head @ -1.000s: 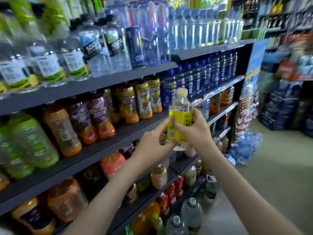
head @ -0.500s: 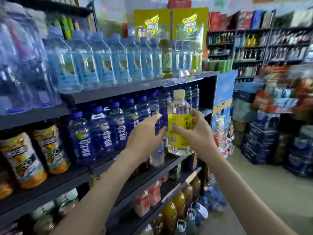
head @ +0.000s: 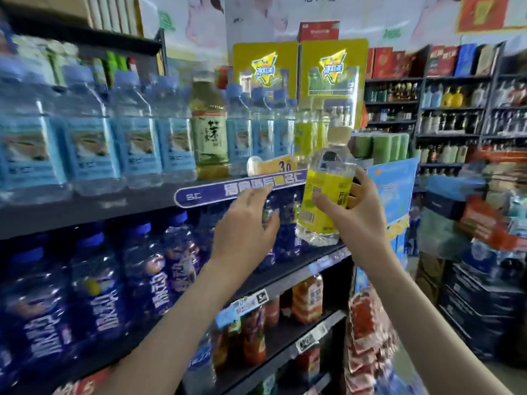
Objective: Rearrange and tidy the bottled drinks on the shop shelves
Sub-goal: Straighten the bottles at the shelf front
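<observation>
The right hand [head: 358,215] grips a clear bottle with a yellow label [head: 323,195], fingers wrapped round its middle, cap tilted slightly right. It hangs at the right end of the purple shelf-edge strip [head: 216,192]. The left hand [head: 245,223] is just under that strip, fingers loose and holding nothing, in front of the dark blue bottles [head: 99,295]. Above the strip, a green tea bottle [head: 209,129] stands among light-blue water bottles [head: 137,138].
</observation>
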A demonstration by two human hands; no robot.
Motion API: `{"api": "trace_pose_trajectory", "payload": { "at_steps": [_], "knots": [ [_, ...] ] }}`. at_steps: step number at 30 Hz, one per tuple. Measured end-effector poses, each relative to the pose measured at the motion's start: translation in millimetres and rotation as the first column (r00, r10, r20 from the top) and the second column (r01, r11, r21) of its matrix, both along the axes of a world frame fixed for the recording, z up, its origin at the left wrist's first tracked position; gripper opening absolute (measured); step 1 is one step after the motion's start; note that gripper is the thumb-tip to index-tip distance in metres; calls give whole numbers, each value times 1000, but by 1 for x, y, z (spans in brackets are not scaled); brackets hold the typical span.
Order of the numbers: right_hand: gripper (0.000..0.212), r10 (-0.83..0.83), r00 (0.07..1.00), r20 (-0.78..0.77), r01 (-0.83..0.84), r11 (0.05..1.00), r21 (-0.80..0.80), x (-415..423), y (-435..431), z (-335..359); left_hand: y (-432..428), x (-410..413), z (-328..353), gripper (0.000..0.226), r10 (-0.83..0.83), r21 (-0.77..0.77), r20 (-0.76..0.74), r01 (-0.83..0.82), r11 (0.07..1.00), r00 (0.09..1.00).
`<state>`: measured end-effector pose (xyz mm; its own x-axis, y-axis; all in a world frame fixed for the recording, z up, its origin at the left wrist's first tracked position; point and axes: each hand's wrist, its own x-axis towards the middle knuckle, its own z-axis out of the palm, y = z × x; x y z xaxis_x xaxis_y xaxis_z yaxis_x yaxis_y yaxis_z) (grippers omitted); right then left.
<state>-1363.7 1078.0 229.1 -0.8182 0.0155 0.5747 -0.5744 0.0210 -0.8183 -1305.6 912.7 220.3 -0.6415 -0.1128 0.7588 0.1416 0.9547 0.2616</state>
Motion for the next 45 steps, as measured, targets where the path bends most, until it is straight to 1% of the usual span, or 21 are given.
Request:
{"api": "trace_pose_trajectory", "payload": {
  "at_steps": [3,4,6,8,10,12,15,20,22,25,26,29,34,36,38,39,42,45],
  "knots": [
    [91,16,1000,-5,-16,997,-70,-64,25,12,21,-51,11,46,4,-44,-31,-5,999,1000],
    [89,22,1000,-12,-23,996,-91,-84,32,16,27,-67,13,45,7,-52,-48,-9,999,999],
    [80,30,999,-40,-34,993,-111,-125,45,24,37,-97,16,43,24,-77,-99,-32,997,995],
    [80,29,996,-79,-38,992,-120,-165,56,34,45,-123,19,41,49,-99,-154,-65,993,987],
    [81,38,992,-117,-50,993,-108,-207,66,46,57,-152,28,41,104,-80,-193,-122,989,976],
    [75,72,987,-141,-85,992,-91,-244,75,58,73,-178,42,45,155,-39,-181,-164,986,971],
    [80,114,981,-160,-123,991,-47,-297,83,73,98,-219,68,56,247,5,-132,-249,968,960],
    [82,155,974,-164,-146,987,62,-368,71,84,113,-280,96,85,453,100,18,-453,886,891],
    [81,194,967,-164,-174,976,129,-387,63,89,113,-298,103,96,511,104,56,-514,851,858],
    [87,271,950,-157,-229,943,241,-403,47,95,112,-315,106,109,575,65,125,-585,809,809],
    [86,294,944,-148,-249,931,266,-407,42,96,111,-320,105,111,598,41,138,-608,793,790],
    [71,335,937,-102,-275,885,375,-415,31,96,106,-329,101,115,646,-16,126,-650,760,753],
    [68,399,914,-70,-342,851,398,-419,26,97,104,-331,100,110,666,-32,99,-667,745,739],
    [74,387,920,-70,-328,854,404,-414,28,95,108,-329,99,107,644,4,108,-648,761,757],
    [87,311,943,-120,-245,890,386,-403,30,88,113,-322,95,102,618,22,87,-622,783,781],
    [90,275,948,-161,-205,913,353,-394,31,83,116,-316,93,99,608,15,61,-610,792,792],
    [79,227,919,-323,-163,963,214,-355,33,71,122,-286,81,82,590,-6,-50,-591,807,806],
    [69,266,870,-415,-230,964,134,-317,26,61,120,-248,68,66,600,-13,-169,-610,792,782]
  ]
}}
